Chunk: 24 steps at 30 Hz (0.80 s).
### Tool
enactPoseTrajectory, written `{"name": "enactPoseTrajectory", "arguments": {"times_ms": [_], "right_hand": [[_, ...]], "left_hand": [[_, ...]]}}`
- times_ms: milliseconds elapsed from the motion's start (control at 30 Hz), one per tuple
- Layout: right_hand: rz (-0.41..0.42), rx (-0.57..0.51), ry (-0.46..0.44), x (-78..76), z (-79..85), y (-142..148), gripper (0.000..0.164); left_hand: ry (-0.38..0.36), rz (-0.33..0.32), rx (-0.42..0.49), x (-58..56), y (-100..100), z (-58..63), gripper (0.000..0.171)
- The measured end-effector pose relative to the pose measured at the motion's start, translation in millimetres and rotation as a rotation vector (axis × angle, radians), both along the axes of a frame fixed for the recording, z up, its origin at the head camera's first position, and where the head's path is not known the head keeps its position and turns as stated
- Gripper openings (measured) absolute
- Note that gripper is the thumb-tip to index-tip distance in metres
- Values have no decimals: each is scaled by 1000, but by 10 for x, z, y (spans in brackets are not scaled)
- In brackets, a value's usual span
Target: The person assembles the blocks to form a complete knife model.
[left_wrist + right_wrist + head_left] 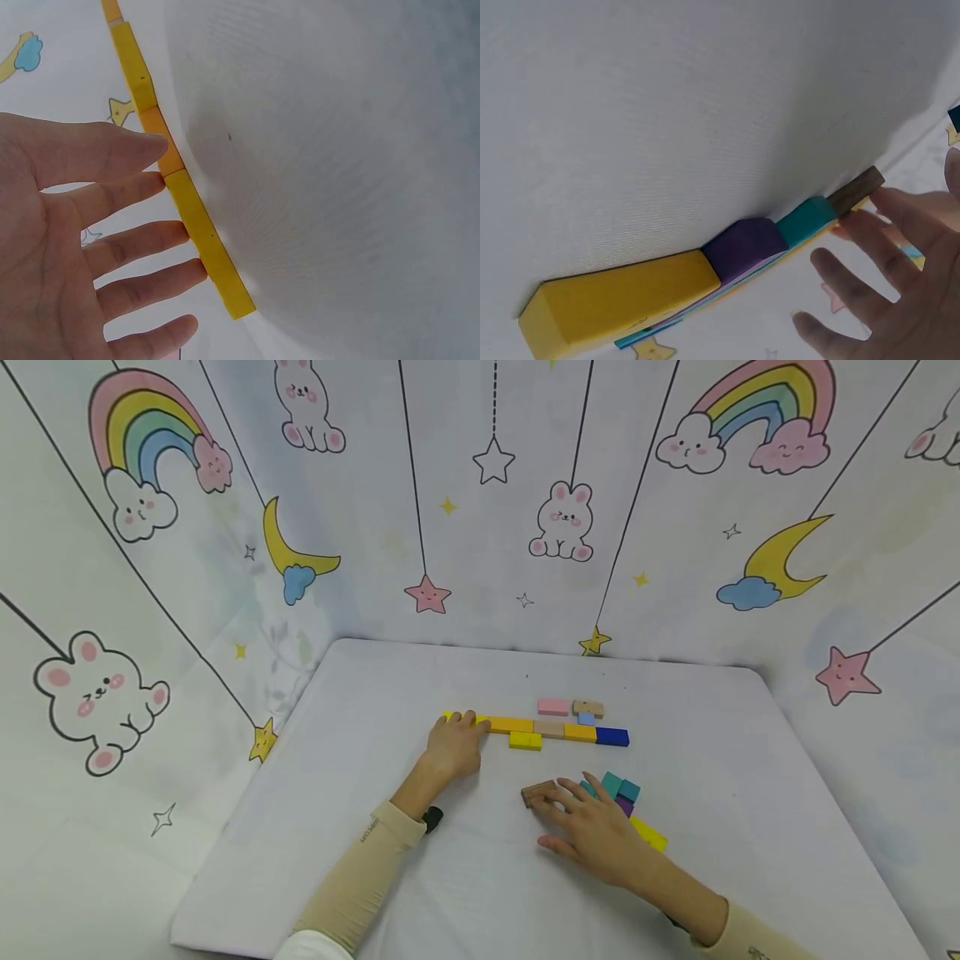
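My left hand (453,750) reaches to the left end of a long row of wooden blocks, its fingers extended. In the left wrist view its fingertips touch a yellow block (208,236) and an orange block (165,139). Further right the row holds an orange block (512,725), a tan block (549,729) and a dark blue block (612,737). My right hand (600,835) is spread over a nearer group, its fingertips at a brown block (537,792) and the thumb apart from it. Beside it lie a teal block (611,783), a purple block (744,247) and a yellow block (630,292).
Another yellow block (525,741) lies against the row's near side. Behind the row are a pink block (552,707), a second tan block (588,708) and a light blue block (586,719). A white cloth covers the table (720,718); patterned curtains (360,527) stand behind it.
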State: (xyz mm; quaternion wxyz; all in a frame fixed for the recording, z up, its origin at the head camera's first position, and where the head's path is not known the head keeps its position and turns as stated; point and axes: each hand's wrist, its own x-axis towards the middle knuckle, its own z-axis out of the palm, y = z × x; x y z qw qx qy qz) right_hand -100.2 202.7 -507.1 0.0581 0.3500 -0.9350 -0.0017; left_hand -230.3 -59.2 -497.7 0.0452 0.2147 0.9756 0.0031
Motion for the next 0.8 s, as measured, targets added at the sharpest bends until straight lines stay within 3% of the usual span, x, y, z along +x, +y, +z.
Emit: {"name": "enactPoseTrajectory", "arguments": {"times_ms": [367,800], "right_hand": [[-85,20,-35,-42,16,7,58],[-154,14,-2,-182,13,55,60]], "left_hand": [[14,-7,-7,-5,4,-18,55],[5,-7,1,-15,2,-20,56]]}}
